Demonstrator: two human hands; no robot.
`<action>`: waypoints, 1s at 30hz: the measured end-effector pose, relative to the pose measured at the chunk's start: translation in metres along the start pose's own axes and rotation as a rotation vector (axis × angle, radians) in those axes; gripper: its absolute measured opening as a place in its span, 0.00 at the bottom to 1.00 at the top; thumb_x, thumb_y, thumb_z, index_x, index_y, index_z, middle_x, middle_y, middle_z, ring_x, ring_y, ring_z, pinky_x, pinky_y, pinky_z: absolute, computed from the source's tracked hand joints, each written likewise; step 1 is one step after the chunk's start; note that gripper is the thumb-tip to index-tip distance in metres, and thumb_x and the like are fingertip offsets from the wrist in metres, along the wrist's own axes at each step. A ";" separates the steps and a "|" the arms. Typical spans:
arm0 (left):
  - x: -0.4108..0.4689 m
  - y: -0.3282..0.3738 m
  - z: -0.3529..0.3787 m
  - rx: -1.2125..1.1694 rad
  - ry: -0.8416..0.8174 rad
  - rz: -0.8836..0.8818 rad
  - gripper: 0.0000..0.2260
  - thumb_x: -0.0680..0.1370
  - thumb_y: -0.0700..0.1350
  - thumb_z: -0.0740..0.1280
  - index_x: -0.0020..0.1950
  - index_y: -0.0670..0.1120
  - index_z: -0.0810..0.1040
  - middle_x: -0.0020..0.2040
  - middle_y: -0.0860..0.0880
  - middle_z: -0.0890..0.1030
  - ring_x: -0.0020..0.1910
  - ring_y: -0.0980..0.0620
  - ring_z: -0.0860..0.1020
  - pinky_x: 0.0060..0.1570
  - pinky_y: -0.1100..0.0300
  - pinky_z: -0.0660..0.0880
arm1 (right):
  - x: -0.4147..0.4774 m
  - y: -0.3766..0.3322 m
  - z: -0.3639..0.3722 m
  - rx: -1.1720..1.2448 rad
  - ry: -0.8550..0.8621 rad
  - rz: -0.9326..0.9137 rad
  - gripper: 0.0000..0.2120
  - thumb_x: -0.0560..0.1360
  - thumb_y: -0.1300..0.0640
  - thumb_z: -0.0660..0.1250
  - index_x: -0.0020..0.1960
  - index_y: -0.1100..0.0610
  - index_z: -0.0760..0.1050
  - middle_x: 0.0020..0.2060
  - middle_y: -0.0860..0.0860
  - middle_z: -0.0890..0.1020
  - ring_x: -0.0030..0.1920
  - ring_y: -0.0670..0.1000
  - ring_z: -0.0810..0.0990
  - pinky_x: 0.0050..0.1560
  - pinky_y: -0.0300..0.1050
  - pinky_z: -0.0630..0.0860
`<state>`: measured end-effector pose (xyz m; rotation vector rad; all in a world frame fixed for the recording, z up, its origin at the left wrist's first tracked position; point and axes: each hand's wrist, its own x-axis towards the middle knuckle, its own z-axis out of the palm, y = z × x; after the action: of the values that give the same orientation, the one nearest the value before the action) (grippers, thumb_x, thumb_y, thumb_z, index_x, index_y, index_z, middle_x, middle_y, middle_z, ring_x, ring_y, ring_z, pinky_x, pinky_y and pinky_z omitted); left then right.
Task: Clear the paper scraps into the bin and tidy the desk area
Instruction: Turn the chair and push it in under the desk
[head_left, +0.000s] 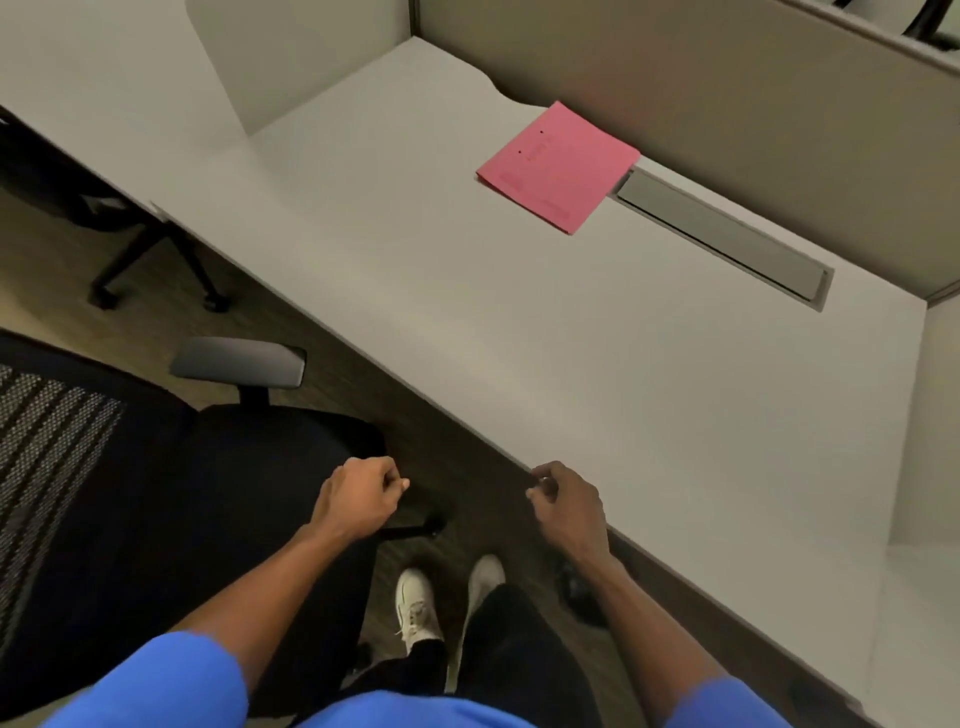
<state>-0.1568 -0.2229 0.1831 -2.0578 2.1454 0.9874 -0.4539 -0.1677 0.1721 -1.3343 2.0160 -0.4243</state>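
Note:
A pink folder (558, 166) lies flat on the white desk (519, 322), far from me near the back partition. No paper scraps or bin show in this view. My left hand (361, 496) hovers over the black office chair's seat (234, 493), fingers curled closed with nothing visible in them. My right hand (569, 501) hangs just at the desk's front edge, fingers also curled, and nothing is seen in it. Both hands are well short of the folder.
A grey cable tray lid (722, 236) is set into the desk beside the folder. The chair's grey armrest (239, 361) juts toward the desk. Another chair's base (150, 260) stands under the desk at the left. Partition walls (727, 104) close the back.

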 end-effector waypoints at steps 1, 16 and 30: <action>-0.007 -0.003 0.004 -0.005 -0.010 -0.011 0.07 0.81 0.57 0.69 0.47 0.56 0.80 0.37 0.55 0.82 0.37 0.59 0.80 0.37 0.58 0.78 | -0.007 0.003 0.002 0.004 -0.017 -0.007 0.10 0.79 0.54 0.71 0.59 0.46 0.79 0.51 0.43 0.83 0.47 0.41 0.81 0.53 0.41 0.80; -0.128 -0.030 0.075 -0.116 0.000 -0.231 0.10 0.80 0.58 0.70 0.40 0.60 0.76 0.36 0.56 0.81 0.35 0.60 0.79 0.32 0.64 0.70 | -0.090 0.048 0.022 -0.103 -0.328 -0.148 0.13 0.80 0.52 0.71 0.64 0.45 0.77 0.55 0.42 0.82 0.53 0.43 0.81 0.59 0.48 0.82; -0.247 -0.073 0.111 -0.150 0.095 -0.417 0.09 0.77 0.59 0.69 0.43 0.54 0.81 0.41 0.54 0.84 0.43 0.51 0.84 0.45 0.53 0.82 | -0.189 0.062 0.076 -0.269 -0.410 -0.248 0.14 0.77 0.51 0.71 0.62 0.46 0.79 0.53 0.44 0.85 0.55 0.49 0.83 0.56 0.48 0.80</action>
<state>-0.1027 0.0514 0.1667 -2.5219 1.6087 1.0323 -0.3968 0.0361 0.1473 -1.6882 1.6119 0.0219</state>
